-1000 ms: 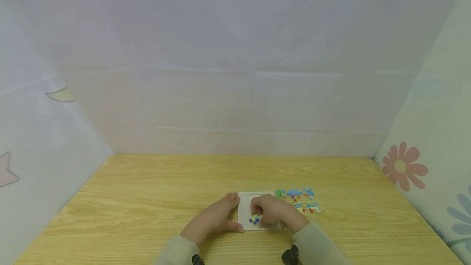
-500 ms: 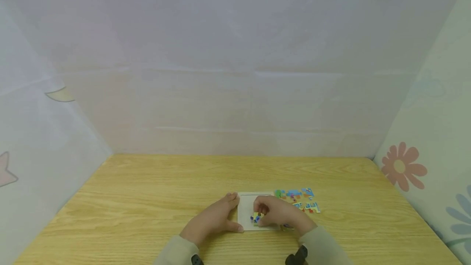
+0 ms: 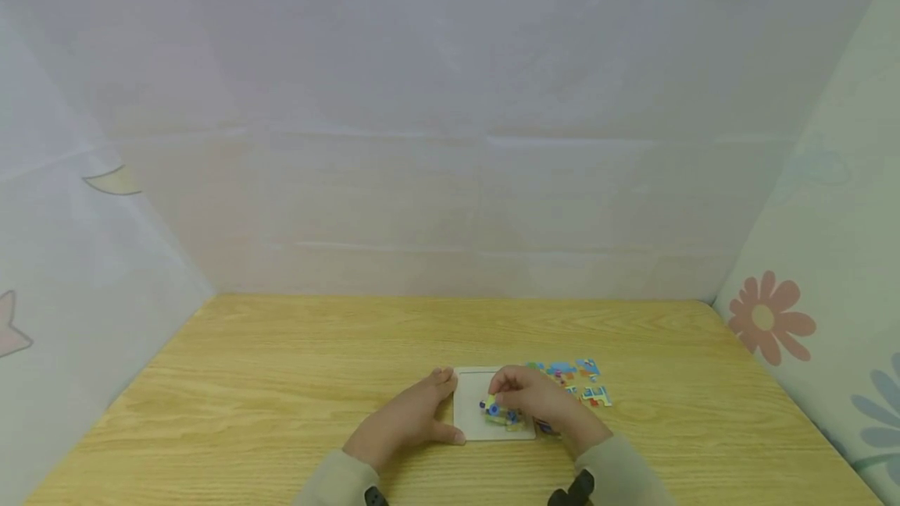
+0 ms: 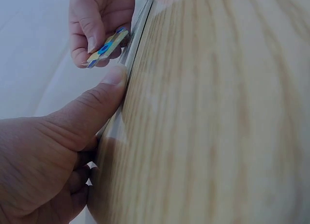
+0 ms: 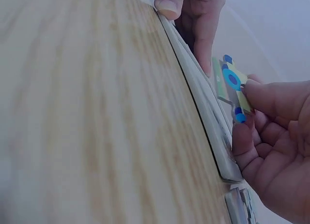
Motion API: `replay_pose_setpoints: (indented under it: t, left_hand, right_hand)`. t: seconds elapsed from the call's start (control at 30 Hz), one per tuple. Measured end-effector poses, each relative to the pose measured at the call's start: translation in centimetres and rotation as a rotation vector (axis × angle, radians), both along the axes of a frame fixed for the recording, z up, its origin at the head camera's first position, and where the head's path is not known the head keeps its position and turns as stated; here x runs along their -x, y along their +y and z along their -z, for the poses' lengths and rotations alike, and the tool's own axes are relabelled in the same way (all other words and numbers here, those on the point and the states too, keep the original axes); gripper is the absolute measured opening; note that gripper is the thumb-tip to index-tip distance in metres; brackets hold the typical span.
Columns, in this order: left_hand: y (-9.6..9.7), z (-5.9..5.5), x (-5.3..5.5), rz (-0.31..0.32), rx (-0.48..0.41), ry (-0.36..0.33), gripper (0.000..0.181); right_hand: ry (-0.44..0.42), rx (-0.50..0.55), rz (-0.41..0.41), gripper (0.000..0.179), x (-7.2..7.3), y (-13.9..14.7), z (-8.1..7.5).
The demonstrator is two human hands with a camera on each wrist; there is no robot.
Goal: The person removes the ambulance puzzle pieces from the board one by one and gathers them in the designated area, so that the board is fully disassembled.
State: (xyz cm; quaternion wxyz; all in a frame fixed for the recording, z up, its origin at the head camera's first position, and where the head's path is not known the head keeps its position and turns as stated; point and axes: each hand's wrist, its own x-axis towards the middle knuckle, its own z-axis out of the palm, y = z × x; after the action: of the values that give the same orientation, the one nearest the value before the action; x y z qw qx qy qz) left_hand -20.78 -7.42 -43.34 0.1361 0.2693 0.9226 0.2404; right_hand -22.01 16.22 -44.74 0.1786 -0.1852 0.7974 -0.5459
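A pale, square puzzle tray (image 3: pixel 467 393) lies on the wooden table. My left hand (image 3: pixel 415 416) holds its left side, thumb at the near corner and fingers at the far one. My right hand (image 3: pixel 530 395) is over the tray's right half. Its thumb and fingers pinch a yellow-green jigsaw piece (image 5: pixel 232 83) with a blue ring and blue ends, tilted just above the tray in the right wrist view. The same jigsaw piece (image 4: pixel 104 49) shows past my left thumb in the left wrist view. More coloured puzzle patches (image 3: pixel 515 420) show at the tray's near right.
Several loose jigsaw pieces (image 3: pixel 591 381) lie on the table right of the tray, in blue, green and red. Some are partly hidden behind my right hand and wrist. A white sheet (image 3: pixel 450 139) hangs behind the table (image 3: pixel 281 381) and along both sides.
My right hand has moved slightly right and away from me, lifting the jigsaw piece a little and uncovering the tray's near right part. My left hand stays at the tray's left side.
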Motion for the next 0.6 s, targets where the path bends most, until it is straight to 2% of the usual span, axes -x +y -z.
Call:
replay_pose_setpoints:
  t: [0.3,0.47,0.6]
  left_hand:
    - [0.0,0.2,0.1,0.013,-0.002,0.015,0.093]
    - [0.0,0.3,0.1,0.011,-0.005,0.015,0.093]
    - [0.0,0.3,0.1,0.008,-0.008,0.007,0.093]
  right_hand:
    - [0.018,-0.001,0.078,0.015,-0.2,0.4,-0.2]
    - [-0.013,0.000,0.117,0.018,-0.9,1.3,-0.7]
    - [-0.020,0.013,0.116,0.020,-1.3,2.3,-0.9]
